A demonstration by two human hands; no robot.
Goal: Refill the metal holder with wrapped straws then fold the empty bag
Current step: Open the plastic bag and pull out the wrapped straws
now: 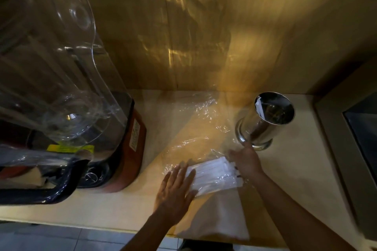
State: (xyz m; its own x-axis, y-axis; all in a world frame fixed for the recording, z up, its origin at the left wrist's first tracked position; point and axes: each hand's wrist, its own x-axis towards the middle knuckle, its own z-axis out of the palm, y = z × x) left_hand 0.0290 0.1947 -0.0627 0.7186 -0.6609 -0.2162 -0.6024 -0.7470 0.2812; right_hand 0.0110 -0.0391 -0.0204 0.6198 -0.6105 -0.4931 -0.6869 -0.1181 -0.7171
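Wrapped straws (214,175): bundle lying inside the clear bag (195,128), on the counter (295,169) between both hands.
Left hand (175,187): fingers spread, flat on the bag's near end; pin it there.
Right hand (245,161): fingers loosely apart at the bundle's far end, clamped on nothing.
Metal holder (263,122): upright just beyond the right hand, nearly empty; draw straws out together, then drop them in.

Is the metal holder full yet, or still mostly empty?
Mostly empty. The metal holder stands upright on the counter, its shiny inside is largely bare, with only a white wrapped straw or two against the left wall.
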